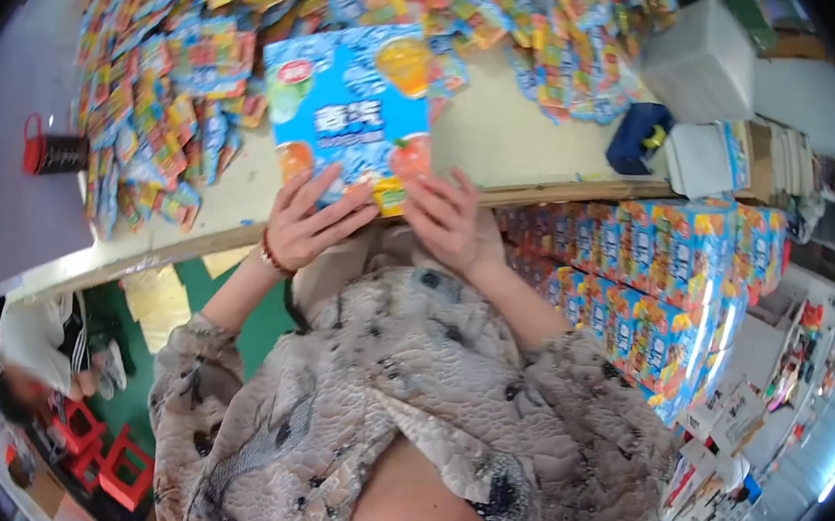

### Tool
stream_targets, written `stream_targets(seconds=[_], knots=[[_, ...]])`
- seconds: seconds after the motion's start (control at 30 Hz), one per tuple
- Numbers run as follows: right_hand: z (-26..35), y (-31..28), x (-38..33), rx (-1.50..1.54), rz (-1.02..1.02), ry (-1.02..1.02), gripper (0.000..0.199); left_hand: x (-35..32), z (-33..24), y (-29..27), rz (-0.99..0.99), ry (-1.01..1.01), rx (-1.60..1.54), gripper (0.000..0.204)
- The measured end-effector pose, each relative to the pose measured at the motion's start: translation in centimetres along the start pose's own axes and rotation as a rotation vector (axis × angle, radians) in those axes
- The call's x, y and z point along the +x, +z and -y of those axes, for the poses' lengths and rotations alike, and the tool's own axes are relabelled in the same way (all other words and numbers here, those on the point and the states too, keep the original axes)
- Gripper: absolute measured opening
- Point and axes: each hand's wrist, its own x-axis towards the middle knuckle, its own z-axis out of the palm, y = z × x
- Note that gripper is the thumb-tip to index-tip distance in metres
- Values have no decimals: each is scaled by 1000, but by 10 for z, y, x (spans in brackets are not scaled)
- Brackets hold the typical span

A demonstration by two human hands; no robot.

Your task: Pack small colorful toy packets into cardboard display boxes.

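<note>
A flat blue carton (352, 104) with pictures of fruit on its face lies on the table in front of me. My left hand (316, 221) is at its near left edge, fingers stretched over the front of it. At the near right corner my right hand (447, 218) grips the same carton with bent fingers. The undersides of both hands and any thumb grip below are hidden. Heaps of small colourful sachets (206, 59) lie left of the carton and beyond it.
The pale table (503, 153) has a wooden front edge close to my body. Stacked colourful cartons (664, 254) stand at my right. A white bin (698, 62) and a dark blue object (638, 139) are at the far right. Red stools (126, 469) and a person (33, 339) appear lower left.
</note>
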Motion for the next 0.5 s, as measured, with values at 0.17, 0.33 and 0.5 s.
stream_targets(seconds=[0.17, 0.33, 0.5], knots=[[-14, -61, 2, -72, -244, 403, 29, -5, -5, 0, -23, -55, -24, 30], [-135, -164, -39, -753, -471, 1068, 24, 0, -9, 3, -58, -95, -26, 25], [-194, -198, -57, -25, -446, 1507, 33, 2, -10, 3, -21, -98, -37, 26]])
